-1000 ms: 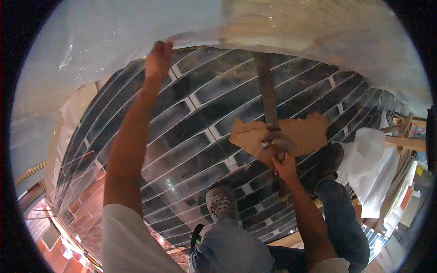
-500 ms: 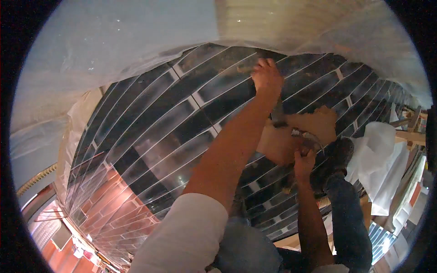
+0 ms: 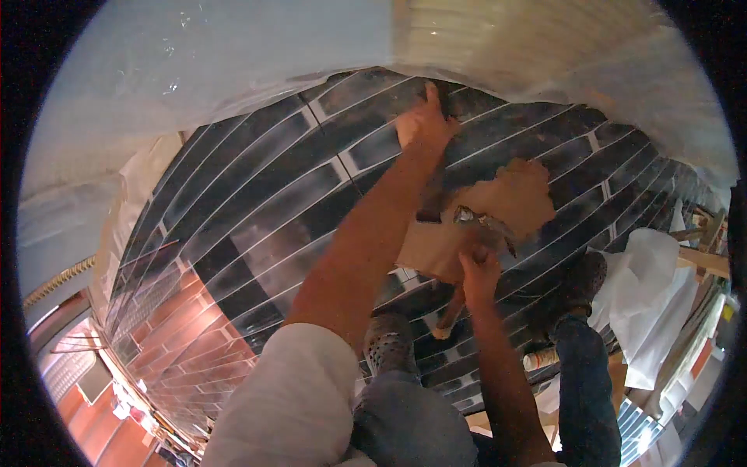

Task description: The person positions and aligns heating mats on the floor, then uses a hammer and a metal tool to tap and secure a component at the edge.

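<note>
My left hand [image 3: 422, 123] reaches far forward onto the dark slats [image 3: 272, 194] with light lines between them. Its index finger is stretched out and the thumb stands apart, touching the dark surface near the plastic sheet. Closer to me, my right hand [image 3: 480, 272] is closed around the neck of a hammer [image 3: 490, 223], just below its metal head. The wooden handle slants down toward my feet. Under the hammer lies a torn piece of brown cardboard [image 3: 517, 191]. A small dark flat piece [image 3: 429, 216] shows at its left edge, partly hidden by my left forearm.
Translucent plastic sheeting [image 3: 272, 39] hangs along the far side. Reddish boards [image 3: 187, 335] show at lower left. Crumpled white sheeting [image 3: 642, 288] and wood scraps [image 3: 704, 261] lie at right. My shoes [image 3: 391, 342] stand near the cardboard, with a pale cylinder [image 3: 541, 359] beside my right leg.
My left hand has moved left, and its index finger now points forward. My right hand, the hammer and the cardboard have shifted left. The view has moved slightly.
</note>
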### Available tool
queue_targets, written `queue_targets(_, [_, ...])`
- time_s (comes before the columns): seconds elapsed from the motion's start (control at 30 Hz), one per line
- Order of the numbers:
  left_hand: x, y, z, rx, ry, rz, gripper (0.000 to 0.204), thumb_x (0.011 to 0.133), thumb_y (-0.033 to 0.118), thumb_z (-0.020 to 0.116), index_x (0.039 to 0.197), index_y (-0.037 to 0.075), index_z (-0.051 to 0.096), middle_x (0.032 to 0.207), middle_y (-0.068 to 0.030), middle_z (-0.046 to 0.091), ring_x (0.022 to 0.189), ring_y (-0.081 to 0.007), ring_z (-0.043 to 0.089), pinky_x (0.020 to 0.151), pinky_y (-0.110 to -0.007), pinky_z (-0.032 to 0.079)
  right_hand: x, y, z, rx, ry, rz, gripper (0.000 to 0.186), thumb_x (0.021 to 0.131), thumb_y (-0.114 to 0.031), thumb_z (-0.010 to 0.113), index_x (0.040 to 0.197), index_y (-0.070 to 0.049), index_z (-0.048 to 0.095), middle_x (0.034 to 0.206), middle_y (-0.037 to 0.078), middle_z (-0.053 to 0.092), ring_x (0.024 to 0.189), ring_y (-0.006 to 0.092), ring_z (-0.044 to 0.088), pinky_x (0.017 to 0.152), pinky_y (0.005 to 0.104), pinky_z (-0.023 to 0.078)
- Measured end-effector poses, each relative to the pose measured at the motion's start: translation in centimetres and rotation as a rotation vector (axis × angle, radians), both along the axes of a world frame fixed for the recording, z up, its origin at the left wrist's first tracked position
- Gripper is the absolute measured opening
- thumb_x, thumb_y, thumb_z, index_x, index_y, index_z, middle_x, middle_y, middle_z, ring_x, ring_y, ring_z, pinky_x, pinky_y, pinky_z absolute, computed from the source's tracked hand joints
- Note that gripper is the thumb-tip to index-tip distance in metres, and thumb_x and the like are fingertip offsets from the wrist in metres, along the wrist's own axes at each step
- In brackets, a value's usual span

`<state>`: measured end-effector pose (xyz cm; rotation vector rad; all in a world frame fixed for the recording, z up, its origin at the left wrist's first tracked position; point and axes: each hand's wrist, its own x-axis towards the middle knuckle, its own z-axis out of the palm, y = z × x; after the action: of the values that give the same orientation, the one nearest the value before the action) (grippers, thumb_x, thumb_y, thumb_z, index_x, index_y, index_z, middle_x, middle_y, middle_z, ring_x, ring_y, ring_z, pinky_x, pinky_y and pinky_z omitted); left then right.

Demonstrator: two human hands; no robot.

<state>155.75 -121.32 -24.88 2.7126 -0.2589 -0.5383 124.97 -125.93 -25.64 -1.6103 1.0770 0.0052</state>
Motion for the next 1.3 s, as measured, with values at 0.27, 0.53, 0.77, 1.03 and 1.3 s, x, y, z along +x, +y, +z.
queue_targets(0.27, [1.7, 5.7, -0.5, -0.025, -0.082, -0.05, 0.089, 0.074, 0.053, 0.068, 0.15, 0.017, 0.035, 0.112, -0.0163, 0.068, 0.1, -0.0329, 0.067, 0.086, -0.043, 0.054, 3.3, 5.8, 0.1, 0.247, -0.12, -0.049, 0.037, 0.078, -0.016, 0.074, 0.107, 0.001, 0.058, 0.103, 0.009, 0.065, 0.094, 0.0181, 0.059, 0.084, 0.0346, 0.046])
queue_targets(0.53, [2.4, 8.6, -0.4, -0.091, -0.039, -0.016, 0.092, 0.066, 0.046, 0.077, 0.145, 0.015, 0.043, 0.113, -0.0192, 0.067, 0.103, -0.0333, 0.066, 0.089, -0.044, 0.053, 6.0, 10.5, 1.4, 0.374, -0.216, -0.136, 0.043, 0.082, -0.015, 0.07, 0.121, -0.002, 0.056, 0.116, 0.007, 0.062, 0.105, 0.0184, 0.057, 0.094, 0.0345, 0.043])
queue_targets(0.77, [1.9, 9.4, -0.4, -0.076, -0.093, -0.114, 0.092, 0.069, 0.044, 0.075, 0.148, 0.014, 0.039, 0.112, -0.0186, 0.067, 0.101, -0.0338, 0.066, 0.086, -0.044, 0.054, 7.6, 13.1, 1.3, 0.482, -0.222, -0.19, 0.053, 0.083, -0.015, 0.069, 0.132, -0.003, 0.053, 0.123, 0.006, 0.06, 0.112, 0.0171, 0.054, 0.098, 0.03, 0.039])
queue_targets(1.03, [2.5, 9.4, -0.9, 0.012, -0.096, -0.077, 0.093, 0.072, 0.045, 0.074, 0.15, 0.016, 0.033, 0.114, -0.0178, 0.064, 0.102, -0.0346, 0.065, 0.086, -0.043, 0.053, 5.8, 9.3, -0.9, 0.123, -0.16, 0.357, 0.048, 0.084, -0.007, 0.067, 0.131, -0.003, 0.058, 0.091, -0.005, 0.053, 0.086, 0.0091, 0.05, 0.083, 0.0249, 0.041])
queue_targets(1.3, [1.5, 10.5, -0.4, 0.042, -0.169, -0.125, 0.088, 0.077, 0.046, 0.072, 0.148, 0.011, 0.035, 0.108, -0.0181, 0.066, 0.1, -0.0329, 0.066, 0.081, -0.044, 0.054, 8.6, 6.4, 1.8, 0.43, -0.134, 0.283, 0.035, 0.085, -0.009, 0.064, 0.119, -0.001, 0.065, 0.113, 0.006, 0.067, 0.095, 0.0115, 0.059, 0.088, 0.027, 0.045])
